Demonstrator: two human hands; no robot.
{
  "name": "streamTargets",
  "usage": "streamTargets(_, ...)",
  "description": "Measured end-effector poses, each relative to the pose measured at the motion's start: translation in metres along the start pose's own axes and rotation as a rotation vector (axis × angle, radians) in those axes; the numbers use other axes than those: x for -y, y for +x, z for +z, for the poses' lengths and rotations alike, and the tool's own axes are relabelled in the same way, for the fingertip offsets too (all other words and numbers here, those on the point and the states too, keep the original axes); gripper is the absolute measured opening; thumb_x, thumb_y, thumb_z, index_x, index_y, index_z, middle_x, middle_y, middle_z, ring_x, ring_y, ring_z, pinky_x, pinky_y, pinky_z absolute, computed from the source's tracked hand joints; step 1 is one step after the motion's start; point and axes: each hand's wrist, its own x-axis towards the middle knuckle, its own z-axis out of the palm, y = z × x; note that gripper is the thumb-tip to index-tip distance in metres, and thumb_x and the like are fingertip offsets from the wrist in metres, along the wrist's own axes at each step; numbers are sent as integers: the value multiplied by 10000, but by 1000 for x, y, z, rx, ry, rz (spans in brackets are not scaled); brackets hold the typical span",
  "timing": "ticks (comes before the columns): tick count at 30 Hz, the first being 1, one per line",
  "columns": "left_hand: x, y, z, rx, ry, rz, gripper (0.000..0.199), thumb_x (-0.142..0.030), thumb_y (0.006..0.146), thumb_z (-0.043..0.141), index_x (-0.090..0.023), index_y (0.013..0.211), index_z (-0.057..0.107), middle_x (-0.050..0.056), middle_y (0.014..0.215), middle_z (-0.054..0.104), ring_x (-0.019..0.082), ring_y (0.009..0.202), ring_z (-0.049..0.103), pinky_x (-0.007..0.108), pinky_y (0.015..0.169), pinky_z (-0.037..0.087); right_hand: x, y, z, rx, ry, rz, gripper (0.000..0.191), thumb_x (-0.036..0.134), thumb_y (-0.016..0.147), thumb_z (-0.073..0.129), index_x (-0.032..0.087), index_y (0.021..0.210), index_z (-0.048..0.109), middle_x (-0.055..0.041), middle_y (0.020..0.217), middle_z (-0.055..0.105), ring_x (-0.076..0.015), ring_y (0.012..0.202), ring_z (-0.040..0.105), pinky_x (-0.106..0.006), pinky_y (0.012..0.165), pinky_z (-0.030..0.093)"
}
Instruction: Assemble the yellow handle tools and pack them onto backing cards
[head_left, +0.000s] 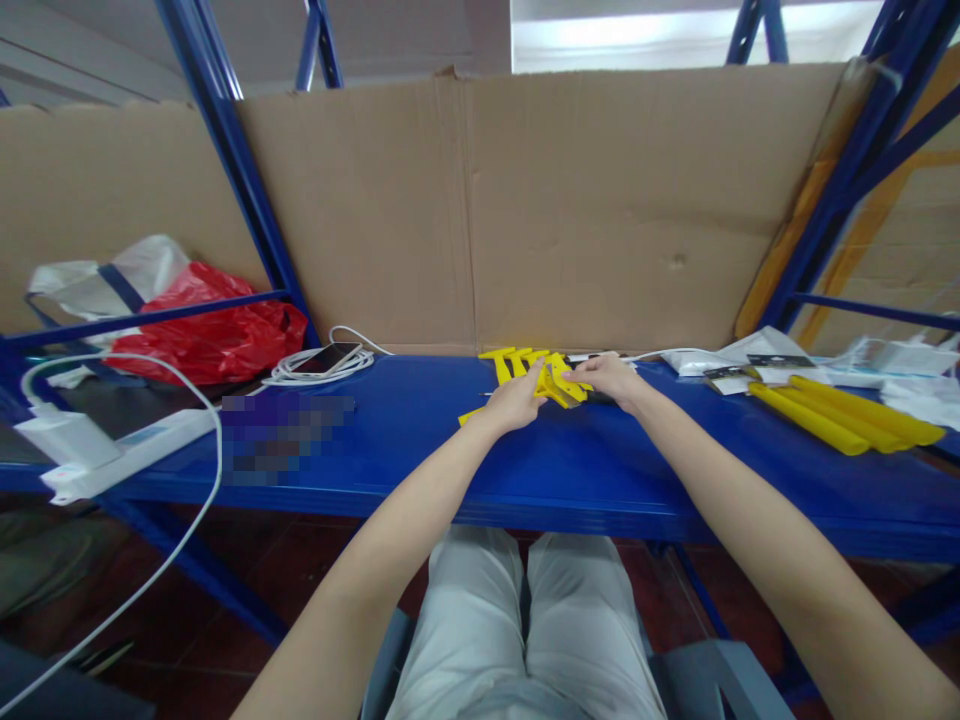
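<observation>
In the head view, both hands meet over yellow plastic pieces at the far side of the blue tabletop. My left hand [516, 402] is closed, its fingers on the left part of a bent yellow plastic piece [559, 384]. From the other side, my right hand [609, 376] pinches the same piece with its fingertips. Just behind them lies a row of several T-shaped yellow pieces [511, 364]. A small yellow end [470, 416] shows left of my left hand. Something dark lies partly hidden under my right hand; its kind is unclear.
Long yellow tubes [844, 415] and clear plastic packets [739, 352] lie on the right. To the left are a white power strip [142, 450], a coiled white cable [319, 372] and a red bag [214, 320]. Cardboard [600, 210] walls off the back between blue posts.
</observation>
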Motion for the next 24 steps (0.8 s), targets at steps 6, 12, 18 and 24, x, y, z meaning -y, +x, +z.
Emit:
streamTargets(6,-2,-1,0,-5,-4,5,738,-251,903,529,-176,1514,122,174,1345,544,254,1210,544,330,962,403,0,-1,7,-49,-56,-1,391,485,485,808,146,513,614,15,533,550,-89,545,439,-238,549,340)
streamTargets(12,-4,-2,1,-5,-19,4,735,-267,894,531,-168,1511,143,159,1296,590,264,1174,571,341,926,439,-6,3,10,-49,-90,-10,374,488,535,775,143,543,632,22,510,529,-86,519,410,-240,521,313)
streamTargets(18,-3,0,2,-15,-45,10,715,-239,899,526,-137,1505,161,181,1335,554,265,1196,558,359,960,429,-3,1,12,-51,-96,-13,372,471,533,781,154,527,585,28,514,519,-85,526,412,-236,521,308)
streamTargets(24,-2,0,3,-38,-77,39,712,-214,895,526,-121,1504,170,202,1344,538,269,1201,555,377,983,422,-6,2,14,-145,-163,-55,374,433,541,791,183,594,517,39,566,516,-104,557,450,-237,537,341)
